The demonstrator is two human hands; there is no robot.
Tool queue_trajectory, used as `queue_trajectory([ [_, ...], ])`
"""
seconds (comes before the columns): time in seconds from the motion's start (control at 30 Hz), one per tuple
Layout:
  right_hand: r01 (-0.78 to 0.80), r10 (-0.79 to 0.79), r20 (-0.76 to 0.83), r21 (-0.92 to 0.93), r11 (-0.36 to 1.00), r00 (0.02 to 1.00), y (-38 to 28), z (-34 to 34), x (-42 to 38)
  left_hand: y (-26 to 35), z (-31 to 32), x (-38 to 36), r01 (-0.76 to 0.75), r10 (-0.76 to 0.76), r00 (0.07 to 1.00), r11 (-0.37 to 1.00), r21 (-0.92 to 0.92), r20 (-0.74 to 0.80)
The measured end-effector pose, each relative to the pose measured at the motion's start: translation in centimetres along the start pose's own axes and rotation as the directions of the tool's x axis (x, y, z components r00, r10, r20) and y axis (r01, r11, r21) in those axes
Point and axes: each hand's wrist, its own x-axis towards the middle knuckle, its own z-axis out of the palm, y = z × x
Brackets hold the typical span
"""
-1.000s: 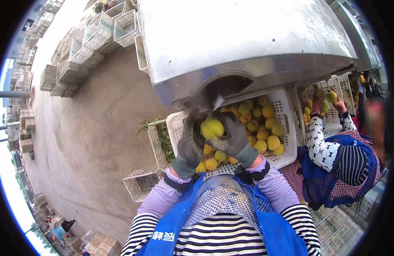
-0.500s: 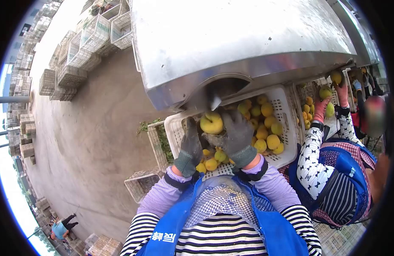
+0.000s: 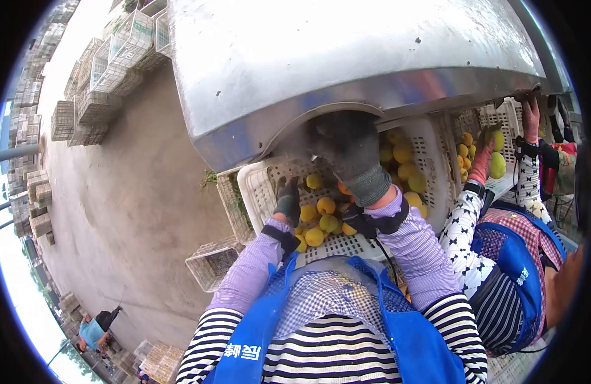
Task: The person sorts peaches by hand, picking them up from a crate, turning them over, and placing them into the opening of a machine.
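My right hand [image 3: 350,144], in a dark glove, reaches up into the round opening of the metal machine [image 3: 359,51]; its fingers are in shadow and blurred. Lower down, my left hand [image 3: 287,197], also gloved, is at the left part of the white crate [image 3: 254,187], beside yellow fruit [image 3: 325,205]. Its fingers point up and are partly lost against the dark background, so whether it holds anything does not show. More yellow fruit [image 3: 407,170] lies at the crate's right side.
A co-worker [image 3: 500,281] on the right holds green-yellow fruit [image 3: 497,165] over another crate. An empty crate [image 3: 212,264] stands at the lower left. Stacked crates [image 3: 102,105] stand across the floor, and a distant person [image 3: 92,333] is at the lower left.
The large yellow fruit between my hands is no longer visible. My right hand has moved up into the opening, and my left hand has drawn apart from it, lower down.
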Motion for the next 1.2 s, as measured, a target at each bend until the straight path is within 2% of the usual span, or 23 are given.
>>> queue_trajectory([
  [0.07, -0.041, 0.059, -0.128, 0.14, 0.989, 0.99, 1.6, 0.0, -3.4, -9.5, -0.1, 8.9, -0.155, 0.157, 0.988, 0.97, 0.188, 0.005],
  [0.1, -0.156, 0.16, -0.096, 0.051, 0.986, 0.982, 3.9, 0.9, -6.3, -7.8, 1.3, 7.4, -0.223, 0.234, 0.971, 0.82, 0.527, 0.047],
  [0.17, -0.417, 0.417, -0.006, -0.064, 0.907, 0.909, 9.8, 3.0, -12.3, -4.1, 4.0, 4.8, -0.253, 0.361, 0.917, 0.205, 0.945, 0.167],
  [0.2, -0.562, 0.569, 0.058, -0.102, 0.821, 0.82, 12.2, 3.7, -14.8, -3.7, 5.0, 5.5, -0.296, 0.261, 0.935, 0.197, 0.935, 0.241],
  [0.23, -0.564, 0.576, 0.059, -0.143, 0.813, 0.816, 13.9, 4.3, -16.6, -3.5, 5.8, 6.3, -0.338, 0.153, 0.938, 0.193, 0.921, 0.312],
  [0.3, -0.566, 0.591, 0.063, -0.224, 0.794, 0.804, 16.1, 4.6, -18.5, -5.4, 6.6, 8.6, -0.466, 0.094, 0.881, 0.014, 0.885, 0.463],
  [0.4, -0.602, 0.621, -0.009, -0.253, 0.757, 0.784, 17.6, 5.8, -17.8, -6.0, 7.1, 9.3, -0.431, 0.078, 0.895, -0.095, 0.897, 0.438],
  [0.47, -0.541, 0.557, 0.03, -0.199, 0.817, 0.83, 19.4, 6.7, -16.5, -4.9, 8.4, 10.5, -0.572, 0.244, 0.775, -0.122, 0.811, 0.583],
  [0.53, -0.659, 0.66, 0.069, -0.039, 0.751, 0.748, 19.7, 7.3, -15.3, -3.5, 9.8, 11.8, -0.689, 0.389, 0.61, -0.171, 0.705, 0.69],
  [0.57, -0.78, 0.772, 0.111, 0.086, 0.62, 0.626, 18.6, 6.6, -13.8, -3.3, 10.3, 12.6, -0.737, 0.453, 0.515, -0.2, 0.645, 0.728],
  [0.6, -0.867, 0.855, 0.172, 0.197, 0.457, 0.489, 16.9, 5.3, -11.9, -3.0, 10.7, 13.0, -0.745, 0.466, 0.483, -0.227, 0.627, 0.742],
  [0.67, -0.929, 0.921, 0.333, 0.361, 0.076, 0.205, 13.7, 2.0, -7.9, -2.1, 11.2, 13.3, -0.726, 0.443, 0.501, -0.253, 0.64, 0.743],
  [0.7, -0.902, 0.904, 0.423, 0.413, -0.126, 0.068, 12.6, 0.6, -6.6, -2.1, 11.1, 13.5, -0.715, 0.417, 0.53, -0.248, 0.654, 0.738],
  [0.77, -0.932, 0.869, 0.492, 0.334, -0.138, 0.048, 12.5, 0.0, -6.9, -2.2, 10.3, 13.5, -0.7, 0.362, 0.576, -0.246, 0.671, 0.733],
  [0.8, -0.975, 0.864, 0.478, 0.214, 0.063, 0.161, 13.5, 0.1, -8.1, -2.1, 10.2, 13.6, -0.7, 0.338, 0.59, -0.238, 0.673, 0.733],
  [0.87, -0.929, 0.809, 0.457, 0.166, 0.33, 0.369, 15.3, 1.2, -11.1, -2.1, 9.6, 13.7, -0.71, 0.274, 0.62, -0.204, 0.674, 0.736],
  [0.9, -0.884, 0.773, 0.429, 0.242, 0.4, 0.467, 16.2, 1.9, -12.7, -2.0, 9.5, 13.9, -0.717, 0.234, 0.638, -0.169, 0.677, 0.734],
  [0.93, -0.864, 0.761, 0.458, 0.429, 0.264, 0.46, 15.4, 1.7, -13.3, -2.0, 9.3, 13.7, -0.724, 0.188, 0.657, -0.109, 0.681, 0.73],
  [0.97, -0.803, 0.748, 0.486, 0.586, 0.105, 0.452, 14.6, 1.5, -14.0, -2.0, 8.9, 13.4, -0.728, 0.14, 0.675, -0.031, 0.685, 0.724],
  [1.0, -0.758, 0.703, 0.502, 0.647, 0.081, 0.504, 13.5, 1.0, -14.2, -1.7, 8.7, 12.4, -0.718, 0.088, 0.695, 0.038, 0.695, 0.714],
  [1.07, -0.65, 0.597, 0.517, 0.76, 0.01, 0.613, 11.3, 0.6, -14.1, -0.6, 7.5, 9.4, -0.682, 0.026, 0.7, 0.319, 0.658, 0.714],
  [1.17, -0.664, 0.497, 0.524, 0.731, 0.155, 0.692, 7.8, -1.5, -12.9, 3.2, 4.5, 1.0, -0.441, 0.028, 0.716, 0.793, 0.421, 0.698],
  [1.2, -0.709, 0.453, 0.596, 0.694, 0.123, 0.663, 6.5, -2.5, -12.5, 5.1, 3.5, -2.0, -0.325, 0.048, 0.723, 0.904, 0.277, 0.689],
])
